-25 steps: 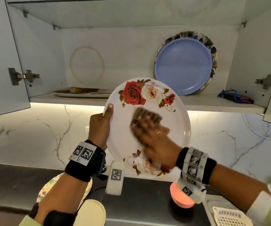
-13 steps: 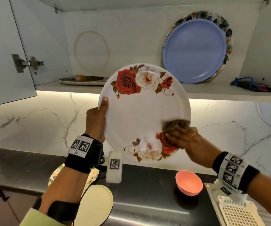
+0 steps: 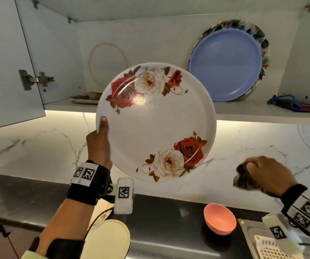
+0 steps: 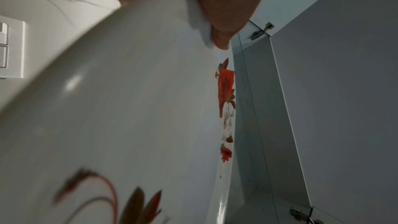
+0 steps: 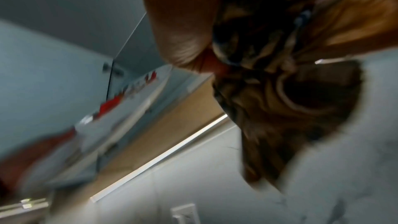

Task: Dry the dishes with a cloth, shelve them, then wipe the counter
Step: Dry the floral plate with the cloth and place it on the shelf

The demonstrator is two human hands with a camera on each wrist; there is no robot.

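In front of the open cabinet, the plate [image 3: 156, 121] is held upright by its left edge in the left hand [image 3: 99, 144]. The cloth [image 3: 243, 177], rubbed on the plate half a second ago, is now pulled away to the right, bunched in the right hand [image 3: 266, 174]. Drying seems finished; the shelf [image 3: 253, 111] is probably next.

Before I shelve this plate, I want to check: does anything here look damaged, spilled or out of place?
Nothing looks damaged or spilled. The rose plate appears intact in the left hand. One oddity: a faint ring mark on the cupboard's back wall, like the trace of a plate that leaned there.
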